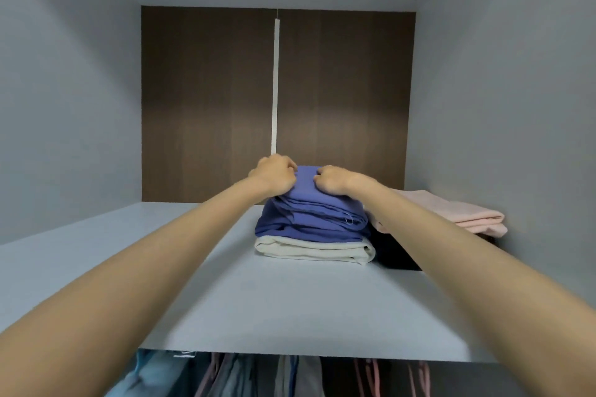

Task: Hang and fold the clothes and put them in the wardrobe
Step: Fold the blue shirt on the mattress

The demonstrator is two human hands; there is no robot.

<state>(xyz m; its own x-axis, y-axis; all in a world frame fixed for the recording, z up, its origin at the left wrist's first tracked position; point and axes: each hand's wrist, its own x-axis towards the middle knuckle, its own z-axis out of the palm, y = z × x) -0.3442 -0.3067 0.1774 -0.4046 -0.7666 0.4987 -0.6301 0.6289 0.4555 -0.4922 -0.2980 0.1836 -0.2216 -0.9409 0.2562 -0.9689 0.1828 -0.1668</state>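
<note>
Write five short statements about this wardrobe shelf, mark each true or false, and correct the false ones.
1. The left hand and the right hand both rest, fingers curled, on top of the blue folded garment. True.
2. The blue folded garment lies directly on the bare shelf. False: it sits on a cream folded garment.
3. The pink folded garment lies to the left of the blue pile. False: it lies to the right, on something dark.
4. Hanging clothes show below the shelf's front edge. True.
5. The back panel of the compartment is white. False: it is dark brown.
</note>
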